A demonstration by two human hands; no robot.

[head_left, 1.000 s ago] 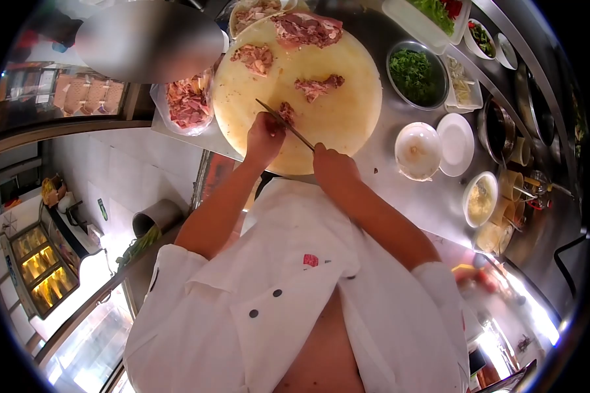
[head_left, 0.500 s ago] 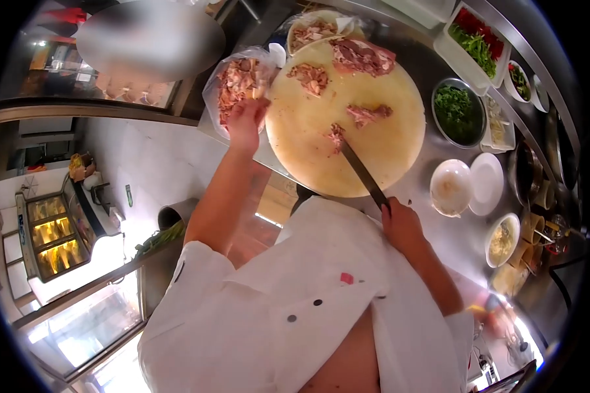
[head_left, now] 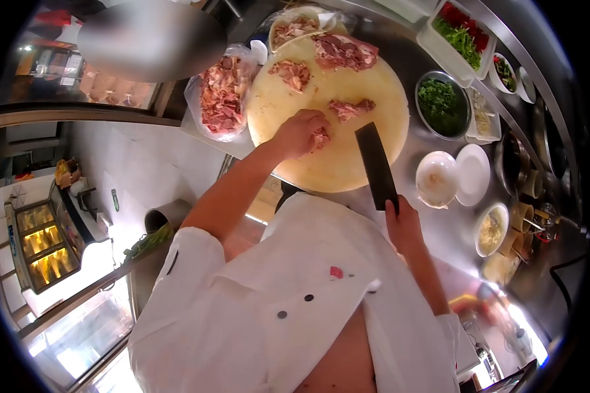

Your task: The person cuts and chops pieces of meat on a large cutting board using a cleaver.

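My right hand (head_left: 403,223) is wrapped round the handle of a cleaver (head_left: 376,167), its broad dark blade turned flat-side up over the right part of the round chopping board (head_left: 347,164). On the board's left half, my left hand (head_left: 301,135) closes its fingers on a small piece of chopped meat (head_left: 320,138). Just beyond it lies another bony piece of meat (head_left: 352,110). Farther back are a small heap of chopped meat (head_left: 290,74) and a large chunk of meat (head_left: 345,52).
Left of the board stands a plastic bag of chopped meat (head_left: 221,98); a lined bowl of meat (head_left: 295,29) is behind. To the right are a metal bowl of chopped greens (head_left: 444,105), a white bowl (head_left: 436,179), a white plate (head_left: 473,174) and a vegetable tub (head_left: 462,36).
My left hand has moved right from the bag of meat to the small piece on the board. The cleaver has lifted off that piece and turned to show its flat side.
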